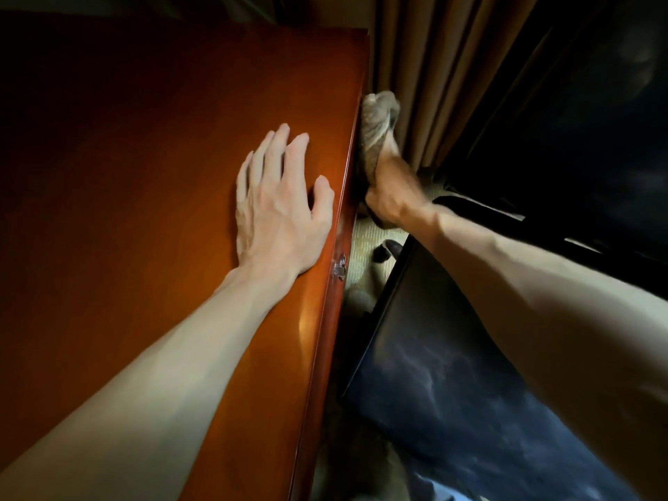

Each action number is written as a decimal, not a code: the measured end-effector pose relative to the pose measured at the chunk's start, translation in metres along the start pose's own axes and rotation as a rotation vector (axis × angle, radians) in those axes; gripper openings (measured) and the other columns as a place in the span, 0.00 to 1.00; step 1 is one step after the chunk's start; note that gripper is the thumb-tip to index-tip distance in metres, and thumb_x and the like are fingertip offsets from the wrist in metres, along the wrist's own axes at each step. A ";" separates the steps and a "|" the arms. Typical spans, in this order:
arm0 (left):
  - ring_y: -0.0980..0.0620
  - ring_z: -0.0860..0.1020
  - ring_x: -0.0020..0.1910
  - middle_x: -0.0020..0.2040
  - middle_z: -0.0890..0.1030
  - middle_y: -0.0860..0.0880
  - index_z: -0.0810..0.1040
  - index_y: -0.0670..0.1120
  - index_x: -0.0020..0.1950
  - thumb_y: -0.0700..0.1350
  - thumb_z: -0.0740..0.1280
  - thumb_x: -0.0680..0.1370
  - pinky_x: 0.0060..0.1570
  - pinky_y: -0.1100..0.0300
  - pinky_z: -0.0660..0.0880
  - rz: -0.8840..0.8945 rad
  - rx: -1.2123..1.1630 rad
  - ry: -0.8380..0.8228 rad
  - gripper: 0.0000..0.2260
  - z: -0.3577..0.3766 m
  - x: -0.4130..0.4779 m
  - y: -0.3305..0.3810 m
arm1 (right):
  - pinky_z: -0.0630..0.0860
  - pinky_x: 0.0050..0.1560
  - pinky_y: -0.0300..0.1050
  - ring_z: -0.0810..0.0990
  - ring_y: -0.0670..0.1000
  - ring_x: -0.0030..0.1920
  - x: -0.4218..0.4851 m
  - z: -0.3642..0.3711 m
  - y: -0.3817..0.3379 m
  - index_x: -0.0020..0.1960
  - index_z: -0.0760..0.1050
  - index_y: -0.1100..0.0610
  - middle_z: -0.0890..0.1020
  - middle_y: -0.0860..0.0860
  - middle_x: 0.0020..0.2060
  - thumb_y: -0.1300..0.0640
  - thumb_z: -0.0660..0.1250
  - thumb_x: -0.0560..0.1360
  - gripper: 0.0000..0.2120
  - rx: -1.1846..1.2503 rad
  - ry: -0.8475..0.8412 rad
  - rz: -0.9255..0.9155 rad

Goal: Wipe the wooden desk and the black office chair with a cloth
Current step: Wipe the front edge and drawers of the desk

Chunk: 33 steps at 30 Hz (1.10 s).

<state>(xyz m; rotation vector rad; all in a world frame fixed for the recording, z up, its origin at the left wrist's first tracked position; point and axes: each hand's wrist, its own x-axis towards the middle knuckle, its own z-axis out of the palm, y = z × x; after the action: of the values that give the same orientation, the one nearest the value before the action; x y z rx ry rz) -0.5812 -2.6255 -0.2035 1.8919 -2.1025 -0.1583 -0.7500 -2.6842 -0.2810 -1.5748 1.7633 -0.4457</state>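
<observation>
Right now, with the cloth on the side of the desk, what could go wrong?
The cloth in the right hand might snag on the small metal fitting on the edge of the wooden desk. The curtain hangs close beside the cloth and could get dragged. The left hand, flat on the glossy top, may leave prints.

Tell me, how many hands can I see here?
2. The left hand lies flat on top of the wooden desk. The right hand holds a cloth against the desk's side edge, beside the curtain.
</observation>
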 end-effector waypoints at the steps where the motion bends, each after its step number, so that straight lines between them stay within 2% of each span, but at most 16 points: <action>1: 0.48 0.60 0.81 0.81 0.65 0.46 0.67 0.48 0.79 0.54 0.55 0.83 0.80 0.47 0.55 -0.003 -0.002 -0.001 0.24 0.000 0.000 0.000 | 0.79 0.61 0.55 0.79 0.62 0.61 -0.006 0.002 0.001 0.83 0.42 0.55 0.75 0.59 0.66 0.70 0.64 0.72 0.47 0.016 -0.027 0.017; 2: 0.48 0.60 0.81 0.81 0.65 0.46 0.67 0.48 0.79 0.55 0.54 0.83 0.80 0.47 0.55 -0.004 -0.005 -0.004 0.25 -0.001 0.000 0.001 | 0.80 0.60 0.57 0.80 0.63 0.59 -0.014 0.005 0.002 0.83 0.42 0.55 0.78 0.58 0.61 0.68 0.65 0.72 0.47 0.026 -0.044 0.019; 5: 0.47 0.60 0.81 0.81 0.65 0.45 0.67 0.48 0.79 0.55 0.54 0.83 0.81 0.47 0.54 -0.001 -0.019 -0.013 0.25 -0.003 -0.002 0.002 | 0.80 0.56 0.59 0.82 0.65 0.55 -0.046 0.016 0.013 0.82 0.46 0.51 0.82 0.60 0.58 0.64 0.65 0.71 0.46 0.036 -0.072 -0.024; 9: 0.48 0.60 0.81 0.81 0.65 0.46 0.68 0.48 0.78 0.52 0.57 0.85 0.81 0.48 0.56 -0.005 -0.074 -0.018 0.22 -0.007 -0.007 0.004 | 0.81 0.47 0.53 0.84 0.65 0.49 -0.103 0.034 0.028 0.81 0.46 0.51 0.84 0.59 0.56 0.58 0.68 0.73 0.44 -0.099 -0.122 -0.135; 11: 0.49 0.63 0.80 0.80 0.67 0.46 0.70 0.47 0.76 0.50 0.58 0.85 0.79 0.50 0.60 -0.032 -0.130 0.017 0.20 -0.010 -0.013 0.005 | 0.74 0.38 0.47 0.83 0.63 0.41 -0.130 0.044 0.031 0.81 0.47 0.52 0.84 0.56 0.47 0.57 0.68 0.73 0.43 -0.207 -0.146 -0.221; 13: 0.50 0.65 0.78 0.78 0.69 0.46 0.71 0.46 0.75 0.48 0.58 0.85 0.77 0.54 0.62 -0.062 -0.183 0.066 0.19 -0.014 -0.024 0.005 | 0.66 0.32 0.45 0.74 0.56 0.29 -0.153 0.051 0.034 0.82 0.47 0.54 0.79 0.51 0.38 0.59 0.67 0.72 0.44 -0.339 -0.162 -0.318; 14: 0.50 0.66 0.77 0.78 0.69 0.46 0.71 0.46 0.75 0.47 0.58 0.85 0.76 0.56 0.62 -0.071 -0.203 0.084 0.19 -0.017 -0.032 0.004 | 0.65 0.31 0.45 0.71 0.54 0.27 -0.162 0.052 0.036 0.83 0.47 0.55 0.76 0.50 0.37 0.59 0.66 0.72 0.45 -0.401 -0.156 -0.357; 19: 0.50 0.66 0.77 0.77 0.70 0.46 0.70 0.44 0.75 0.45 0.59 0.85 0.75 0.59 0.60 -0.016 -0.193 0.054 0.18 -0.033 -0.094 -0.006 | 0.63 0.26 0.44 0.79 0.56 0.30 -0.224 0.064 0.034 0.83 0.47 0.58 0.78 0.51 0.43 0.59 0.64 0.72 0.44 -0.651 -0.166 -0.495; 21: 0.49 0.66 0.77 0.77 0.70 0.46 0.71 0.45 0.75 0.44 0.60 0.85 0.75 0.58 0.59 0.013 -0.163 0.020 0.18 -0.039 -0.118 -0.012 | 0.65 0.25 0.44 0.79 0.55 0.32 -0.254 0.069 0.034 0.80 0.53 0.59 0.81 0.52 0.52 0.59 0.64 0.72 0.39 -0.668 -0.204 -0.556; 22: 0.49 0.66 0.77 0.77 0.69 0.46 0.71 0.45 0.75 0.45 0.60 0.85 0.75 0.58 0.58 0.023 -0.149 0.003 0.18 -0.040 -0.130 -0.015 | 0.69 0.26 0.47 0.81 0.56 0.35 -0.269 0.071 0.034 0.76 0.57 0.59 0.81 0.52 0.53 0.59 0.64 0.73 0.34 -0.658 -0.252 -0.607; 24: 0.48 0.65 0.77 0.78 0.69 0.45 0.70 0.46 0.75 0.45 0.60 0.85 0.75 0.57 0.58 0.034 -0.116 -0.021 0.18 -0.041 -0.149 -0.018 | 0.77 0.33 0.53 0.83 0.60 0.40 -0.292 0.072 0.035 0.66 0.63 0.57 0.81 0.53 0.49 0.57 0.64 0.74 0.22 -0.645 -0.370 -0.763; 26: 0.47 0.65 0.78 0.78 0.69 0.45 0.71 0.45 0.75 0.46 0.60 0.85 0.77 0.52 0.60 0.026 -0.107 -0.032 0.18 -0.041 -0.163 -0.020 | 0.75 0.33 0.51 0.82 0.60 0.38 -0.306 0.067 0.033 0.60 0.63 0.53 0.80 0.52 0.41 0.56 0.68 0.71 0.21 -0.675 -0.477 -0.864; 27: 0.47 0.65 0.78 0.78 0.70 0.45 0.71 0.45 0.75 0.46 0.59 0.85 0.78 0.50 0.61 0.019 -0.112 -0.027 0.18 -0.041 -0.166 -0.020 | 0.70 0.31 0.47 0.80 0.58 0.34 -0.309 0.062 0.031 0.60 0.63 0.50 0.77 0.50 0.37 0.55 0.71 0.68 0.25 -0.681 -0.501 -0.861; 29: 0.47 0.65 0.78 0.78 0.70 0.45 0.71 0.46 0.75 0.47 0.59 0.85 0.78 0.49 0.62 0.000 -0.108 -0.020 0.18 -0.041 -0.167 -0.018 | 0.62 0.27 0.41 0.75 0.53 0.30 -0.305 0.046 0.029 0.58 0.64 0.43 0.72 0.45 0.33 0.50 0.74 0.62 0.30 -0.617 -0.473 -0.695; 31: 0.48 0.65 0.78 0.78 0.70 0.46 0.70 0.46 0.76 0.48 0.58 0.85 0.78 0.49 0.62 -0.007 -0.081 -0.019 0.19 -0.041 -0.166 -0.017 | 0.74 0.33 0.45 0.81 0.54 0.38 -0.292 0.025 0.036 0.58 0.63 0.41 0.76 0.45 0.37 0.47 0.70 0.64 0.25 -0.444 -0.377 -0.438; 33: 0.48 0.65 0.78 0.78 0.69 0.47 0.70 0.47 0.77 0.50 0.57 0.85 0.78 0.49 0.63 -0.007 -0.057 -0.025 0.20 -0.041 -0.163 -0.018 | 0.80 0.48 0.52 0.83 0.61 0.49 -0.273 0.008 0.048 0.61 0.66 0.44 0.82 0.52 0.46 0.51 0.66 0.67 0.24 -0.260 -0.226 -0.198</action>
<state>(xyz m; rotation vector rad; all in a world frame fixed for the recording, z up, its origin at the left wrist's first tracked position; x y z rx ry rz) -0.5390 -2.4618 -0.1949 1.8742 -2.0856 -0.2420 -0.7797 -2.4113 -0.2419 -1.9112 1.5468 -0.1248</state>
